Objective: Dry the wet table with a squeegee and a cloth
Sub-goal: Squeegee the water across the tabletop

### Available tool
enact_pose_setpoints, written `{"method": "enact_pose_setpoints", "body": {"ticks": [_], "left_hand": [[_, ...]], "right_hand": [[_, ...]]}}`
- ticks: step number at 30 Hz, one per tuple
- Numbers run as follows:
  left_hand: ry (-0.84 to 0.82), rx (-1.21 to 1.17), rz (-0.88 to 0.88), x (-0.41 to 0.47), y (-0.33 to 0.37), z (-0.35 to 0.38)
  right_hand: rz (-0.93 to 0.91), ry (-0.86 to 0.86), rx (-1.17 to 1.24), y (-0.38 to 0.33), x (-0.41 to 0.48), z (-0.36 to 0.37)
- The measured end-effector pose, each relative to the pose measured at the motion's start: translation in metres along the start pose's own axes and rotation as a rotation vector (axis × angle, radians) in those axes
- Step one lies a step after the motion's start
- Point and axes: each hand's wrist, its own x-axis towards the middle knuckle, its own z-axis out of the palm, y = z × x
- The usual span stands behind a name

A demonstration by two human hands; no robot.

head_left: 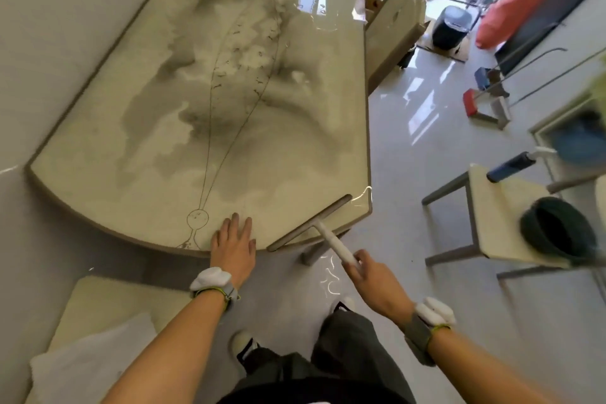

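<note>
Right hand (pixel 370 275) closes its grip round the squeegee (pixel 308 223) handle, blade at the table's (pixel 98 180) near right corner. Left hand (pixel 233 244) rests flat on the near edge, fingers straight. Water glints at both right corners (squeegeeing looks unfinished); a white cloth (pixel 91 364) lies untouched on a stool (pixel 108 298).

counter (pixel 183 147): glossy marbled stone look, wet sheen toward 1 o'clock. squeegee (pixel 314 226): matt grey blade, smooth white plastic-looking handle. floor (pixel 410 147): glossy pale tile.
</note>
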Motion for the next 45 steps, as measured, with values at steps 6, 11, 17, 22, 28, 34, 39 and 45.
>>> {"method": "enact_pose_setpoints", "body": {"ticks": [6,11,17,22,28,34,39,45], "left_hand": [[0.104,-0.031,0.042,-0.002,-0.026,-0.015],[0.16,-0.08,-0.133,-0.031,-0.063,-0.027],[0.109,-0.105,-0.199,-0.048,-0.098,-0.036],[0.048,-0.091,-0.173,-0.028,-0.103,-0.038],[0.045,-0.163,-0.178,-0.029,-0.103,-0.026],[0.113,-0.241,-0.242,-0.059,-0.135,-0.032],[0.152,-0.265,-0.279,-0.068,-0.157,-0.047],[0.103,-0.229,-0.219,-0.045,-0.164,-0.054]], "right_hand": [[-0.029,0.01,-0.019,-0.053,0.009,0.024],[-0.064,0.006,0.026,-0.116,0.055,0.038],[-0.065,0.008,0.072,-0.154,0.078,0.033],[-0.063,-0.014,0.072,-0.121,0.031,0.03],[-0.011,-0.154,0.09,-0.1,-0.012,0.066],[0.015,-0.274,0.306,-0.172,0.015,0.092],[0.098,-0.267,0.474,-0.23,0.05,0.097],[0.025,-0.191,0.451,-0.236,0.048,0.081]]}}
